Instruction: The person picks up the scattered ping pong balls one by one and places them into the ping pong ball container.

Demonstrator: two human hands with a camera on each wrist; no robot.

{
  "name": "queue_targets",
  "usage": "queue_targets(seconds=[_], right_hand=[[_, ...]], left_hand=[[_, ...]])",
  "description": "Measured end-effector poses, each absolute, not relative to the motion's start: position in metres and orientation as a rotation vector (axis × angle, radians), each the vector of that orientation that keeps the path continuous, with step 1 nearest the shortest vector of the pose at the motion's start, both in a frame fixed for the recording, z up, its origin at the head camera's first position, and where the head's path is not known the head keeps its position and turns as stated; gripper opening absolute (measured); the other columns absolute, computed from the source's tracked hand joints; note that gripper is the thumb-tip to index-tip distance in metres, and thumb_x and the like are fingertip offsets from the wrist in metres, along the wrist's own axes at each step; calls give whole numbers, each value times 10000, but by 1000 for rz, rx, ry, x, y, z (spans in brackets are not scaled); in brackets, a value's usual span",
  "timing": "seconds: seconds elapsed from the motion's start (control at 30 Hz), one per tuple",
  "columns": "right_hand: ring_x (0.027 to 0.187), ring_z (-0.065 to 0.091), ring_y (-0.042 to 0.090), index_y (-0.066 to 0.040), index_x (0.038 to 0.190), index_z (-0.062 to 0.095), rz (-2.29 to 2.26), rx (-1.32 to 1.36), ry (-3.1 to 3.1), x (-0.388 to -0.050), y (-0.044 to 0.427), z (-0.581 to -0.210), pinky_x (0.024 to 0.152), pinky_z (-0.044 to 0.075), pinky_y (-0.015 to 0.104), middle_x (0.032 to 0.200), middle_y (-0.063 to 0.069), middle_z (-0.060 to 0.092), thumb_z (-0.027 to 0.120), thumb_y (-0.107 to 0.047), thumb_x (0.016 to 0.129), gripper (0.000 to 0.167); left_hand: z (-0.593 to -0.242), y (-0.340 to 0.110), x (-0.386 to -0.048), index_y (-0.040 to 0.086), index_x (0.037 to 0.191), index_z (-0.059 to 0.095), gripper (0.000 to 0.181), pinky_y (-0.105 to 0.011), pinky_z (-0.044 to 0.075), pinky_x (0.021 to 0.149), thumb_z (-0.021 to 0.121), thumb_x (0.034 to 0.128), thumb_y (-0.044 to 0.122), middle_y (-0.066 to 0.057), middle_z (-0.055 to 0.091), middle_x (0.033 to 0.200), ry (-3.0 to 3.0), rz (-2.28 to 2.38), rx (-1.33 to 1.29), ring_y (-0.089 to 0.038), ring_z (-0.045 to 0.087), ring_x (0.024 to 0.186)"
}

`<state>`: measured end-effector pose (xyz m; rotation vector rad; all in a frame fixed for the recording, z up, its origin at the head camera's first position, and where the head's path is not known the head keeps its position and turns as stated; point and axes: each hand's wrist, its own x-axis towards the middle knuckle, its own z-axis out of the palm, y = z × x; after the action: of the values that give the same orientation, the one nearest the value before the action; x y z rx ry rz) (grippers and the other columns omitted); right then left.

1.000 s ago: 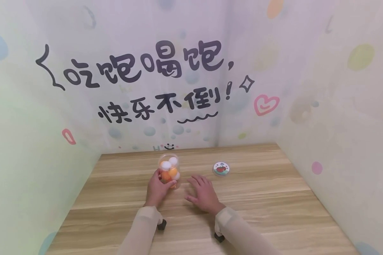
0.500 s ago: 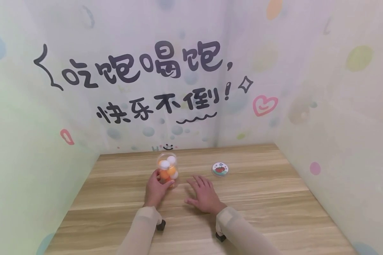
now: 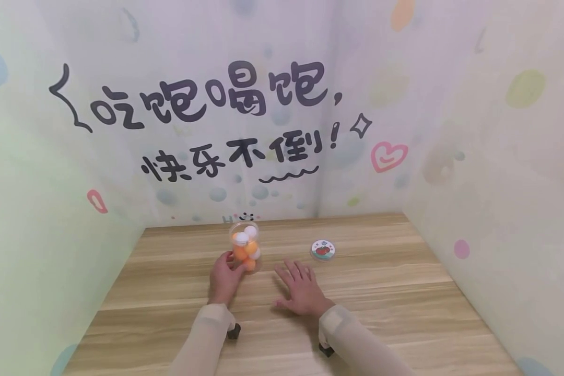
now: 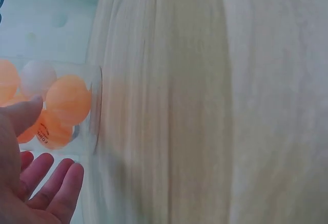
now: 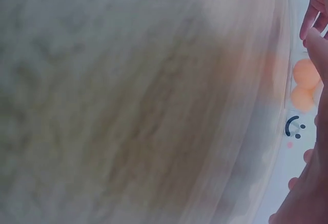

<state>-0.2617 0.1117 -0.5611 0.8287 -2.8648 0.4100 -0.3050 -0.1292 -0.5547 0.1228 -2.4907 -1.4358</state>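
A clear plastic jar (image 3: 245, 249) stands upright on the table, holding several orange and white balls that look like ping-pong balls (image 4: 68, 100). Beside its left side is my left hand (image 3: 224, 279), thumb and fingers loosely spread. In the left wrist view the thumb (image 4: 25, 114) overlaps the jar, while the other fingers (image 4: 61, 185) sit apart below it; whether the thumb touches is unclear. My right hand (image 3: 302, 292) hovers over or rests on the table, fingers spread and holding nothing. A round lid-like disc (image 3: 322, 249) with a red tomato picture lies beyond it.
The wood-grain table (image 3: 380, 292) runs back to a patterned wall (image 3: 282, 31) with black lettering. Side walls (image 3: 507, 209) border it left and right. The jar stands close to the back wall.
My left hand has shifted slightly left and its thumb has drawn back from the jar's front. My right hand keeps nearly the same place, its fingers spread a little wider.
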Motion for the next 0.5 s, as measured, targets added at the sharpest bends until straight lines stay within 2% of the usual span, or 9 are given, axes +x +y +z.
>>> queue_targets(seconds=[0.23, 0.5], right_hand=[[1400, 206, 470, -158, 1526, 319, 365, 835, -2895, -261, 114, -563, 1043, 179, 724, 1561, 187, 243, 558, -674, 853, 881], [1430, 140, 445, -210, 1540, 287, 315, 797, -2967, -261, 118, -565, 1058, 139, 722, 1586, 148, 206, 487, -748, 840, 905]], left_hand=[[-556, -131, -305, 32, 1237, 596, 498, -469, 510, 865, 796, 809, 189, -148, 642, 1162, -2513, -1343, 130, -303, 616, 1028], [-557, -131, -298, 26, 1210, 623, 434, -472, 492, 900, 772, 829, 171, -138, 628, 1199, -2618, -1120, -25, -313, 595, 1076]])
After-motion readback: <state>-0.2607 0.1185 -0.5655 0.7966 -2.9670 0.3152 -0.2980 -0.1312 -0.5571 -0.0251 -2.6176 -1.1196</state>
